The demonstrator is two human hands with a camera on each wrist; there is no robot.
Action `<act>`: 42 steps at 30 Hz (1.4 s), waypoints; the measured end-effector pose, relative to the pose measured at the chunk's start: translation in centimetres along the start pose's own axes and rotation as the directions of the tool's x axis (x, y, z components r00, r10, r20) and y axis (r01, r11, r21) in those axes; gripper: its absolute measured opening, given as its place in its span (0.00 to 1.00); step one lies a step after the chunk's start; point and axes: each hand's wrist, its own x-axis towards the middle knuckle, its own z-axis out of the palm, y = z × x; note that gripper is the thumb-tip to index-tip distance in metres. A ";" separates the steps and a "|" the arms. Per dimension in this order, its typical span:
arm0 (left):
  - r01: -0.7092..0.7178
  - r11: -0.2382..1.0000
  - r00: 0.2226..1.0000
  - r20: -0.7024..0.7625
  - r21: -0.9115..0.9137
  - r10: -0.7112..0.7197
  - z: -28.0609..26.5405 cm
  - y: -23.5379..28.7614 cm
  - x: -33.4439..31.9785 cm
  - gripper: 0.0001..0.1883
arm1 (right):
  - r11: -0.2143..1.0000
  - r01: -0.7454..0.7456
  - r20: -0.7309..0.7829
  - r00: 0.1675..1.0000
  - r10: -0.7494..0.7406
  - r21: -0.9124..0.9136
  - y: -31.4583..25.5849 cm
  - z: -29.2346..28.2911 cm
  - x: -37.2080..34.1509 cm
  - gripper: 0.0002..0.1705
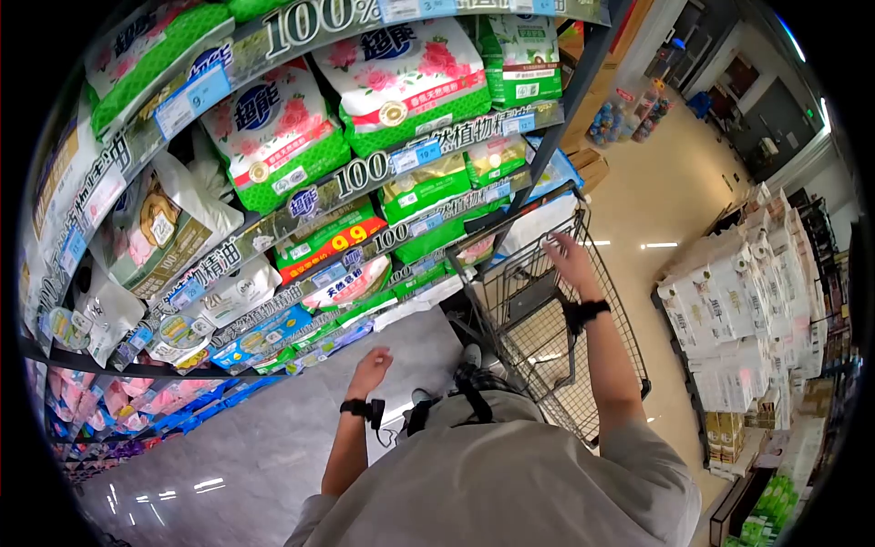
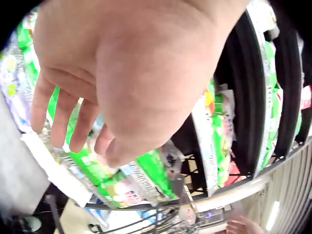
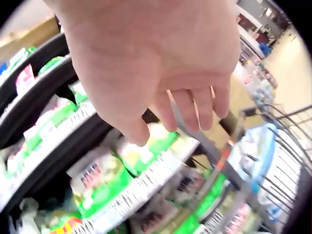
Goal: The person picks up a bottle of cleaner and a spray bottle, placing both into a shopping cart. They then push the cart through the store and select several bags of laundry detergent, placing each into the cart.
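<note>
In the head view the left hand (image 1: 372, 370) hangs in the air in front of the lower shelves, holding nothing. Its fingers are loosely bent in the left wrist view, where the hand (image 2: 131, 83) covers much of the shelving. My right hand (image 1: 571, 261) is held over the wire shopping cart (image 1: 629, 339), fingers relaxed and apart from one another. In the right wrist view nothing is in that hand (image 3: 161, 68); green and white bags (image 3: 105, 183) on a shelf and the cart's wires (image 3: 287, 161) show beyond it.
Shelves of green and white detergent bags (image 1: 415, 82) curve along the left and front. Stacked white packages (image 1: 729, 301) stand at the right. Containers of colourful balls (image 1: 629, 117) are farther up the pale aisle floor (image 1: 670, 196). A grey floor (image 1: 264, 447) lies at lower left.
</note>
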 end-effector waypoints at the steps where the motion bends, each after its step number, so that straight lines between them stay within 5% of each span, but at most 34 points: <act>1: -0.074 0.996 0.997 -0.016 0.056 0.075 -0.1 2.6 1.9 0.17 | 0.991 0.126 -0.082 0.989 -0.122 0.038 -1.6 -1.0 2.7 0.28; 2: -0.133 0.989 0.990 -0.045 0.061 0.136 -0.1 6.0 3.2 0.17 | 0.966 0.251 -0.168 0.957 -0.237 0.068 -3.0 -2.0 5.1 0.27; 7: -0.416 0.908 0.907 -0.048 0.054 0.419 -0.4 25.5 6.8 0.16 | 0.773 0.387 -0.320 0.914 -0.249 0.503 -8.8 -5.8 13.9 0.23; 10: -0.559 0.825 0.825 -0.042 0.084 0.563 0.0 35.0 8.4 0.18 | 0.653 0.525 -0.443 0.843 -0.306 0.546 -9.7 -6.1 18.7 0.20; 12: -0.598 0.796 0.794 -0.065 0.091 0.604 0.6 39.9 10.0 0.20 | 0.677 0.534 -0.480 0.827 -0.292 0.507 -10.8 -6.1 20.6 0.23; 15: -0.656 0.748 0.737 -0.129 0.100 0.664 1.4 46.0 12.4 0.24 | 0.738 0.661 -0.583 0.655 -0.481 0.133 -12.3 -5.3 21.4 0.33; 16: -0.681 0.724 0.704 -0.176 0.108 0.688 1.7 47.6 13.3 0.27 | 0.736 0.663 -0.582 0.656 -0.480 0.140 -12.6 -5.2 21.7 0.33; 20: -0.654 0.735 0.684 -0.275 0.178 0.675 2.6 50.4 16.5 0.33 | 0.722 0.649 -0.564 0.698 -0.440 0.240 -13.1 -5.3 23.0 0.40; 22: -0.599 0.792 0.737 -0.307 0.118 0.603 3.1 51.1 17.6 0.38 | 0.682 0.581 -0.440 0.805 -0.398 0.444 -13.7 -5.6 23.2 0.46; 23: -0.562 0.824 0.772 -0.313 0.072 0.553 3.4 51.3 17.8 0.41 | 0.795 0.522 -0.467 0.812 -0.351 0.310 -13.5 -5.3 23.6 0.55; 25: -0.568 0.822 0.771 -0.321 0.041 0.549 4.0 51.3 18.6 0.42 | 0.836 0.437 -0.419 0.862 -0.284 0.333 -14.6 -6.8 23.2 0.58; 27: -0.635 0.772 0.705 -0.389 0.027 0.593 4.5 52.0 18.6 0.42 | 0.868 0.308 -0.318 0.929 -0.187 0.390 -15.2 -7.9 23.5 0.62; 30: -0.614 0.784 0.720 -0.341 0.094 0.605 3.8 52.6 18.2 0.38 | 0.870 0.330 -0.296 0.928 -0.228 0.366 -15.4 -8.3 23.1 0.58; 31: -0.638 0.765 0.704 -0.336 0.088 0.626 3.8 52.9 18.0 0.33 | 0.855 0.414 -0.491 0.841 -0.227 0.313 -15.5 -7.5 23.5 0.37; 32: -0.644 0.760 0.698 -0.342 0.086 0.630 3.8 53.4 18.1 0.33 | 0.853 0.422 -0.493 0.837 -0.236 0.307 -15.3 -7.5 24.4 0.37; 34: -0.710 0.688 0.636 -0.285 0.150 0.717 4.3 54.4 17.1 0.31 | 0.775 0.338 -0.218 0.941 -0.260 0.534 -15.2 -7.8 25.1 0.34; 36: -0.684 0.704 0.645 -0.290 0.193 0.707 4.3 54.8 17.1 0.31 | 0.774 0.359 -0.191 0.933 -0.304 0.522 -15.5 -8.0 25.3 0.34; 38: -0.645 0.761 0.701 -0.345 0.067 0.624 4.1 54.4 18.1 0.33 | 0.913 0.399 -0.467 0.826 -0.315 0.089 -16.6 -8.2 24.4 0.34; 39: -0.644 0.760 0.691 -0.357 0.090 0.628 3.7 54.3 18.7 0.37 | 0.911 0.403 -0.473 0.822 -0.317 0.090 -16.9 -8.3 24.8 0.34; 41: -0.626 0.761 0.654 -0.419 0.170 0.631 3.4 54.1 19.8 0.40 | 0.664 0.354 -0.285 0.934 -0.216 0.659 -17.3 -8.3 25.9 0.35; 42: -0.599 0.764 0.611 -0.480 0.240 0.629 3.2 54.5 20.2 0.42 | 0.659 0.364 -0.292 0.930 -0.222 0.658 -17.2 -8.2 26.6 0.35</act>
